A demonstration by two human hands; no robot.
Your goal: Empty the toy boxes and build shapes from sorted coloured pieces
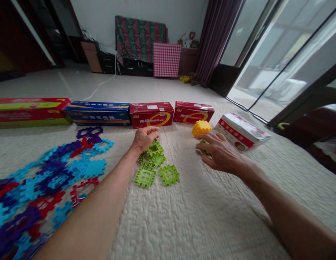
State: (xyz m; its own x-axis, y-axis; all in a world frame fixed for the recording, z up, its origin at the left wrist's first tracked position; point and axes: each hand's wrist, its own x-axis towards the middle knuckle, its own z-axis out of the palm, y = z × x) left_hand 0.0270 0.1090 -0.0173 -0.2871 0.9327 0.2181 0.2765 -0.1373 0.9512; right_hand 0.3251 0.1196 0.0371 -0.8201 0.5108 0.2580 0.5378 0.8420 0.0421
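Note:
My left hand [144,140] is closed, its fingertips at the top edge of a small pile of green interlocking building pieces [154,159], pinching the farthest one. Two more green pieces, one of them a windowed square [169,175], lie flat on the near side of the pile. To the right, my right hand [218,151] curls its fingers around a green piece [205,148], mostly hidden under them. Just beyond those fingers stands a stack of yellow interlocking pieces [201,128].
Blue, purple and red pieces [56,173] lie scattered at left. A row of boxes stands behind: a long red-green box [29,115], a blue box [100,115], two red boxes [152,116]. A white-red box [242,131] sits at right on the quilted cover [184,224].

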